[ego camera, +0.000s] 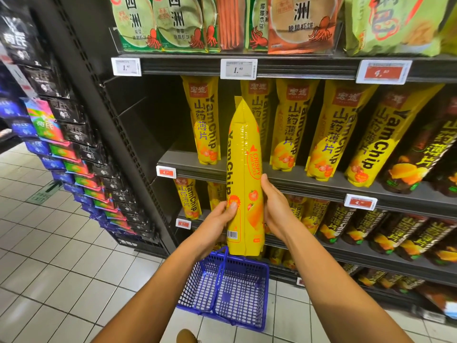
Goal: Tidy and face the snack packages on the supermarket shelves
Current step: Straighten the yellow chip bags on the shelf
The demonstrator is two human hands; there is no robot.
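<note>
Far left, a dark end rack (74, 134) of small black and coloured packets over the white tiled floor (49, 256). Left hand (217, 219) wraps the yellow YamChip bag (243, 174) low down, thumb across its front; the bag is upright in mid-air (side seam toward us) before the grey shelf (309, 179). Right hand (274, 209) cups its other side. Blue basket (227, 290) sits below.
</note>
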